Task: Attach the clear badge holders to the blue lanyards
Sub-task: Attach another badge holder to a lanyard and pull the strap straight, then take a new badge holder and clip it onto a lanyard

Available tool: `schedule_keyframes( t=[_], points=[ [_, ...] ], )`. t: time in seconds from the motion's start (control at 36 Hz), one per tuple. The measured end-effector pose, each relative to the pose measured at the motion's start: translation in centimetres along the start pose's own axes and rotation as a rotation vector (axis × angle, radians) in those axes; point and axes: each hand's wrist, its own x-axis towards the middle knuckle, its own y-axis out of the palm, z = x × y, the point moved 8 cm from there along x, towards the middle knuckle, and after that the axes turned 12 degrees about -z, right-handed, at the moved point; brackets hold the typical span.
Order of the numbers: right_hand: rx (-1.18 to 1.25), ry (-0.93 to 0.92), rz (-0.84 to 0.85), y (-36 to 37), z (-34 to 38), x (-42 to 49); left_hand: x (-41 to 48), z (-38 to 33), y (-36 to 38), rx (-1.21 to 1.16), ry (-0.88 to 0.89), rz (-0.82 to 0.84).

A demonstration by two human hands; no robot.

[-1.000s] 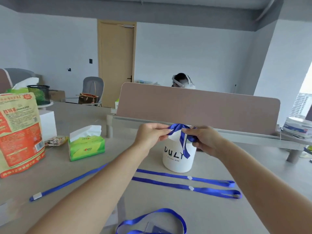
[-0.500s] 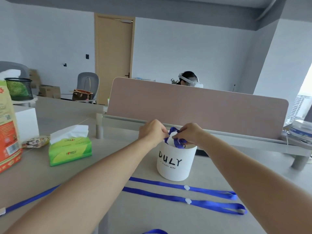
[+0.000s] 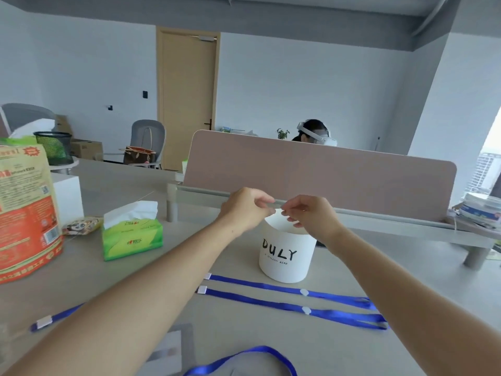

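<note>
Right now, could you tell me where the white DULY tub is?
Head view: the white DULY tub stands centre-table, directly under both hands, just beyond two blue lanyards.

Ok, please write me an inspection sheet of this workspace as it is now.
Surface: grey desk, pink divider at its far edge.
Job's things: two blue lanyards flat, side by side, before the white DULY tub; a third at left, a fourth nearest; no badge holder seen for sure.
Clutter: green tissue box, orange bag.
Grippers: left hand and right hand pinch above the tub; what they hold is too small to tell.
Cables: nothing seen.
Surroundings: door, chair, a person behind the divider.
</note>
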Motion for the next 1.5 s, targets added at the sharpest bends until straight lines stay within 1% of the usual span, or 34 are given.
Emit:
schedule_keyframes(
  t=[0.08, 0.14, 0.25, 0.33, 0.42, 0.47, 0.56, 0.64, 0.75, 0.86, 0.92, 1.0, 1.08, 1.22, 1.36, 1.5],
  points=[
    [0.034, -0.013, 0.037, 0.8, 0.6, -3.2, -3.1, 0.3, -2.4, -0.043, 0.043, 0.023],
    [0.043, 0.001, 0.065, 1.9, 0.6, -5.3, -5.0, 1.3, -3.7, -0.03, 0.047, 0.058],
    [0.014, -0.002, 0.169, 5.6, 0.3, -9.4, -8.1, 5.3, -5.3, 0.054, -0.019, 0.174],
    [-0.022, 0.0, 0.246, 8.5, -0.1, -12.0, -10.9, 9.2, -5.8, 0.17, -0.127, 0.345],
    [-0.088, -0.023, 0.274, 11.0, -0.6, -13.6, -14.0, 12.3, -6.4, 0.337, -0.204, 0.516],
    [-0.126, -0.039, 0.287, 12.5, -1.0, -14.2, -15.6, 13.5, -7.0, 0.449, -0.204, 0.575],
    [-0.164, -0.049, 0.285, 14.1, -1.4, -14.5, -17.1, 14.5, -7.5, 0.552, -0.183, 0.605],
    [-0.194, -0.041, 0.271, 15.3, -1.9, -14.5, -17.5, 15.2, -7.7, 0.544, -0.175, 0.593],
    [-0.259, -0.007, 0.255, 16.6, -2.5, -14.6, -17.0, 15.8, -8.8, 0.556, -0.21, 0.564],
    [-0.499, -0.117, 0.22, 17.8, -2.2, -14.3, -16.8, 16.2, -9.5, 0.605, -0.239, 0.573],
    [-0.577, -0.158, 0.22, 18.4, -2.1, -14.0, -16.8, 16.1, -9.7, 0.609, -0.254, 0.554],
    [-0.653, -0.179, 0.224, 19.0, -2.1, -13.9, -16.6, 15.9, -9.9, 0.549, -0.267, 0.481],
    [-0.711, -0.196, 0.225, 19.3, -2.2, -13.9, -16.3, 16.3, -9.7, 0.435, -0.257, 0.409],
    [-0.652, -0.151, 0.15, 18.7, -2.6, -13.3, -16.0, 17.6, -9.0, 0.263, -0.303, 0.311],
    [-0.496, 0.001, 0.181, 17.1, -3.9, -12.9, -15.5, 17.4, -7.6, 0.083, -0.319, 0.268],
    [-0.42, 0.075, 0.192, 14.5, -5.3, -12.9, -14.9, 15.7, -5.4, 0.06, -0.265, 0.231]
  ],
)
